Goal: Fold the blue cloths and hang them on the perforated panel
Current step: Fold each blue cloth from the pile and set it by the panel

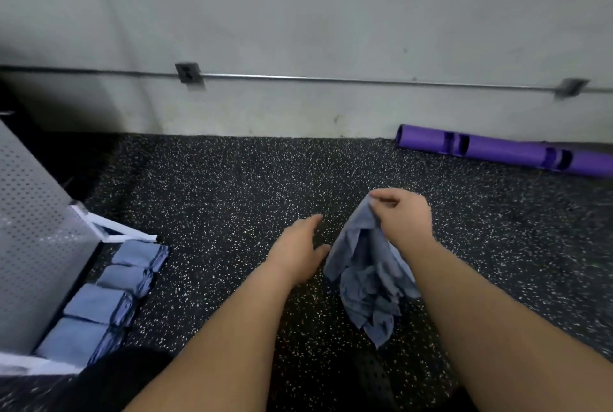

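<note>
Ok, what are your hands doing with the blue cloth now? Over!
Right hand pinches crumpled blue cloth, hanging. Left hand open beside it. Four folded cloths lie by perforated panel. Purple tube far off, by wall.

The dark speckled floor (215, 196) carried a row of four folded blue cloths (109, 292) at eight o'clock, just beside the perforated panel (33, 229), and a purple tube (497, 149) at two o'clock, along the wall (298, 13).

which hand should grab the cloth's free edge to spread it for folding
Probably left. The left hand is open, empty and close beside the hanging cloth; the right hand is busy pinching its top.
</note>
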The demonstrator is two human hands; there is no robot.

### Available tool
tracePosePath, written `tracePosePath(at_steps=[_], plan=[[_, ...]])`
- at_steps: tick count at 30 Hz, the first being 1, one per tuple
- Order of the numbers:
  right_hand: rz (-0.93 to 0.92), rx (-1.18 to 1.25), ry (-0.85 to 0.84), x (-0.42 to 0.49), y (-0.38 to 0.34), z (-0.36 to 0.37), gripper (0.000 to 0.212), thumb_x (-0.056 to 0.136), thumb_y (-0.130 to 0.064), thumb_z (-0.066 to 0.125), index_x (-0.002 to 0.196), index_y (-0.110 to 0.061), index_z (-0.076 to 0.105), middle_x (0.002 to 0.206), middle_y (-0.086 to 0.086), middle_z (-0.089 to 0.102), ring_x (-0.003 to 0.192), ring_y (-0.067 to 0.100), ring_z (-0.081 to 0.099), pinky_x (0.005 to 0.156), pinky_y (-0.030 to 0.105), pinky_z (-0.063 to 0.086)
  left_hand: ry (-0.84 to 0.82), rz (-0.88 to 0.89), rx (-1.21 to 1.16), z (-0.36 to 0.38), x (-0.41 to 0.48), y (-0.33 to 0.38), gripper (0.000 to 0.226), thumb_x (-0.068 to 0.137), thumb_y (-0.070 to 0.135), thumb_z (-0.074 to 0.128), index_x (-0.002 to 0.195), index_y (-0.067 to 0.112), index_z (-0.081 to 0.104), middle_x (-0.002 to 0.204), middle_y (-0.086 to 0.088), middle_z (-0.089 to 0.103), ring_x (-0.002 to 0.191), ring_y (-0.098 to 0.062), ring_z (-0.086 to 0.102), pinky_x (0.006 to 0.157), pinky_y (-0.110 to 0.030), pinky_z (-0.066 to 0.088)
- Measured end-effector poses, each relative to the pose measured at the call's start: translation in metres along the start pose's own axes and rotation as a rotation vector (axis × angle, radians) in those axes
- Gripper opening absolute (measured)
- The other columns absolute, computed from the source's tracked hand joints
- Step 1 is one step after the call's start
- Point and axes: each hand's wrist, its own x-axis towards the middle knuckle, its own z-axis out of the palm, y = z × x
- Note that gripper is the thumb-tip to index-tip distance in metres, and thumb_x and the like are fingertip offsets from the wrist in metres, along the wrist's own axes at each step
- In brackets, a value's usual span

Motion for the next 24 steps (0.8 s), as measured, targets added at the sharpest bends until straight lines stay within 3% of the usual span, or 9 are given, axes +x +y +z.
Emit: tracePosePath(at_steps=[8, 14, 18, 20, 22, 24], plan=[[-0.166, 0.323, 0.007, -0.031, -0.087, -0.034, 0.016, 0.088, -0.020, 0.081, 0.100, -0.031, 0.086, 0.091, -0.015, 0.081, 0.090, 0.004, 0.076, 0.091, 0.032, 0.062, 0.175, 0.084, -0.076, -0.074, -0.043, 0.036, 0.073, 0.100, 0.039, 0.071, 0.164, 0.030, 0.036, 0.156, 0.006, 0.056, 0.141, -0.019, 0.055, 0.117, -0.037, 0.045], [-0.270, 0.587, -0.120, -0.051, -0.146, -0.052, 0.023, 0.095, -0.005, 0.077, 0.107, -0.023, 0.083, 0.099, -0.008, 0.082, 0.095, 0.004, 0.077, 0.079, 0.013, 0.057, 0.329, 0.150, -0.168, -0.125, -0.065, 0.056, 0.059, 0.097, 0.044, 0.073, 0.150, 0.029, 0.054, 0.139, 0.010, 0.068, 0.123, -0.013, 0.065, 0.109, -0.036, 0.052], [-0.287, 0.595, -0.198, -0.053, -0.169, -0.049, 0.039, 0.098, 0.002, 0.063, 0.102, -0.031, 0.084, 0.100, -0.011, 0.082, 0.093, 0.005, 0.074, 0.083, 0.020, 0.060, 0.436, 0.164, -0.295, -0.147, -0.070, 0.058, 0.028, 0.095, 0.038, 0.077, 0.121, 0.033, 0.071, 0.108, 0.018, 0.074, 0.101, 0.000, 0.069, 0.098, -0.038, 0.059], [-0.307, 0.589, -0.244, -0.055, -0.172, -0.041, 0.041, 0.096, 0.004, 0.062, 0.104, -0.031, 0.083, 0.102, -0.009, 0.082, 0.095, 0.008, 0.075, 0.085, 0.023, 0.061, 0.466, 0.191, -0.347, -0.154, -0.075, 0.059, 0.026, 0.094, 0.033, 0.079, 0.119, 0.034, 0.072, 0.105, 0.019, 0.076, 0.098, 0.001, 0.069, 0.095, -0.037, 0.060], [-0.337, 0.587, -0.287, -0.061, -0.172, -0.029, 0.039, 0.094, 0.005, 0.068, 0.108, -0.028, 0.082, 0.102, -0.008, 0.082, 0.095, 0.002, 0.076, 0.081, 0.015, 0.057, 0.489, 0.240, -0.363, -0.158, -0.080, 0.057, 0.031, 0.093, 0.031, 0.080, 0.123, 0.034, 0.071, 0.107, 0.020, 0.076, 0.098, 0.002, 0.070, 0.093, -0.034, 0.060], [-0.341, 0.618, -0.333, -0.067, -0.166, -0.012, 0.033, 0.094, 0.006, 0.073, 0.111, -0.020, 0.081, 0.100, -0.006, 0.083, 0.096, 0.005, 0.078, 0.083, 0.016, 0.059, 0.516, 0.271, -0.336, -0.158, -0.082, 0.051, 0.028, 0.094, 0.031, 0.078, 0.120, 0.036, 0.072, 0.105, 0.021, 0.076, 0.097, -0.001, 0.071, 0.089, -0.035, 0.061]])
